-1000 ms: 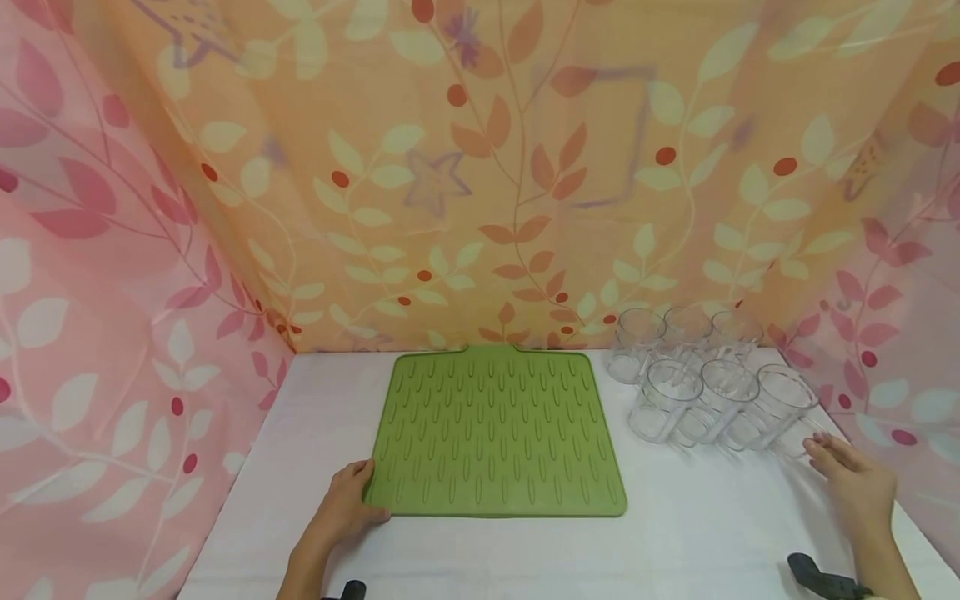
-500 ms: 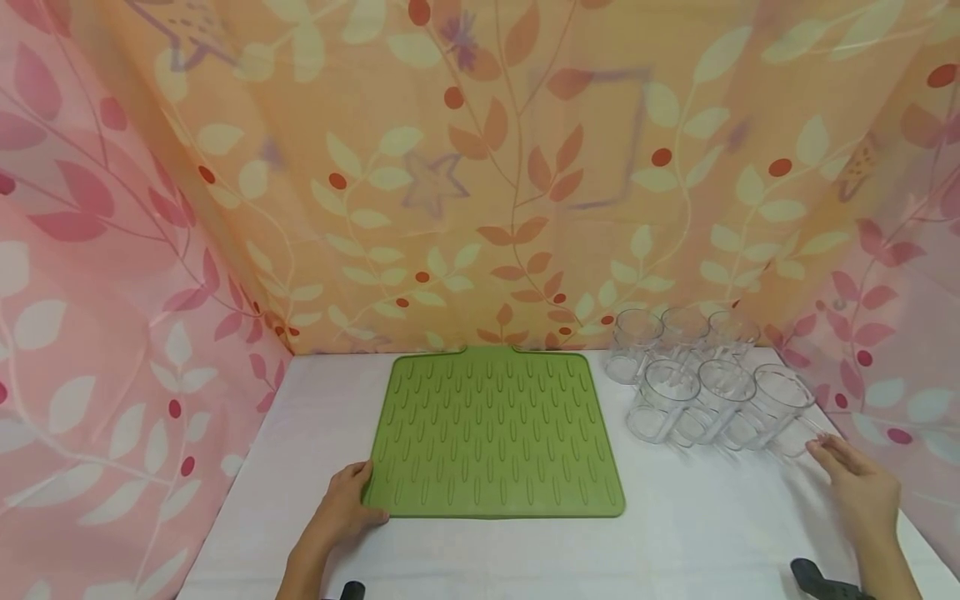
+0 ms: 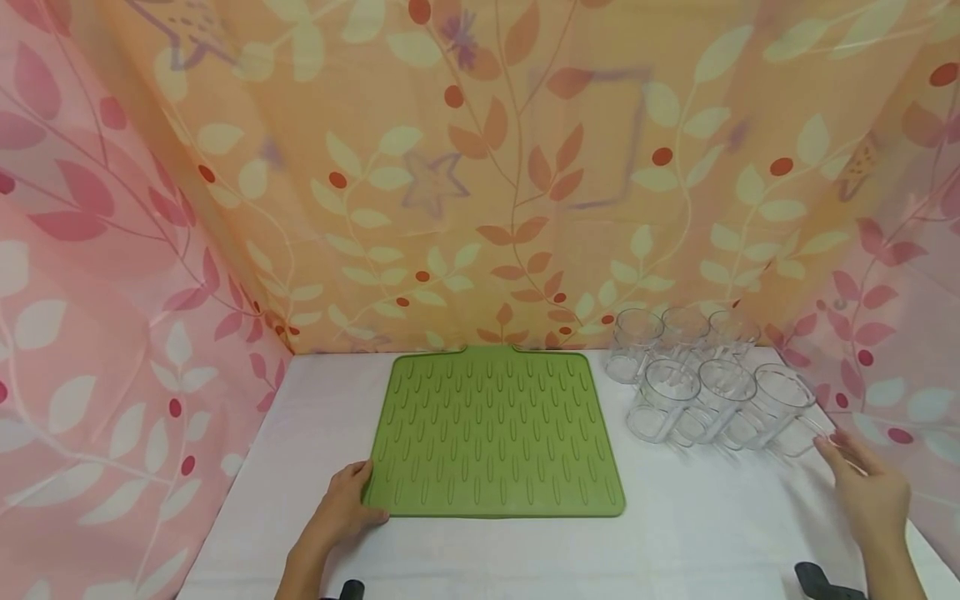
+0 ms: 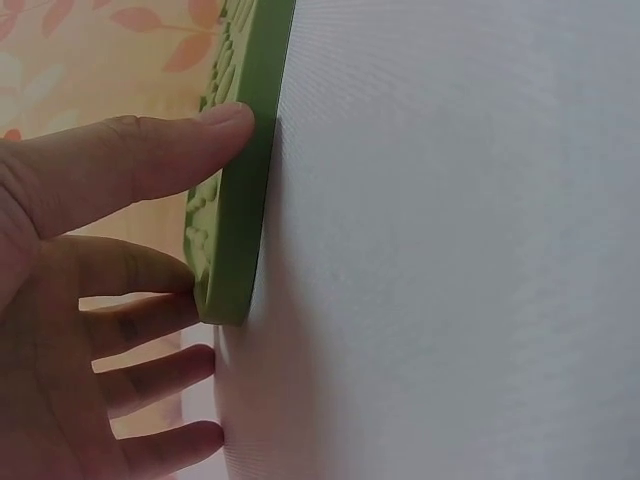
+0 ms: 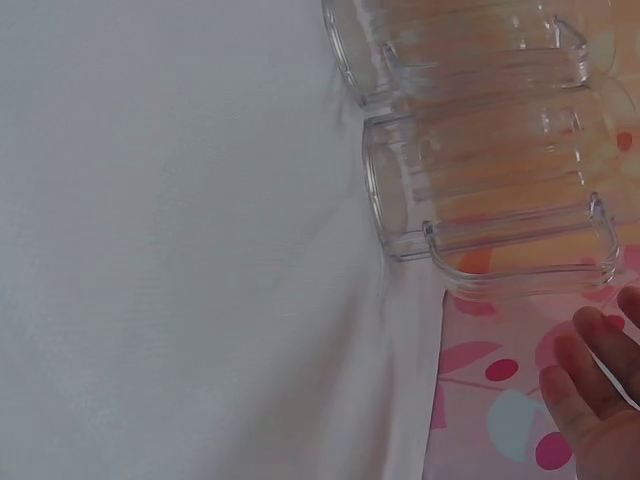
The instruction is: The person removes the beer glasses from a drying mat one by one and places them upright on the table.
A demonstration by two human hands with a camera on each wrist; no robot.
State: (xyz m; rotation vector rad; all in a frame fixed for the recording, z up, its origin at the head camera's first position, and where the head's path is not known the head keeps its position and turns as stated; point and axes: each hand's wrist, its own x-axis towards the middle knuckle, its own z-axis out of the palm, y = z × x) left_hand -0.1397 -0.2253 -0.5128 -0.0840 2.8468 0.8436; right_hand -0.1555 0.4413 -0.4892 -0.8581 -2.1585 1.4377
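A green mat with raised oval ridges lies flat on the white-covered table. At its near left corner is my left hand. The left wrist view shows the thumb extended against the mat's thick front edge, while the fairly straight index finger touches the side by the corner. To the right stand several clear handled glass mugs in two rows. Closest to my right hand is the front right mug. In the right wrist view, the loosely bent fingers are apart from that mug's handle and hold nothing.
White cloth covers the table. Orange leaf-patterned fabric hangs right behind the mat and mugs. Pink patterned fabric closes off the left side, and more hangs at the right. Black wrist gear shows below my right hand.
My right hand has shifted slightly to the right, away from the front right mug's handle. My left hand stays at the mat's corner; mat and mugs have not moved.
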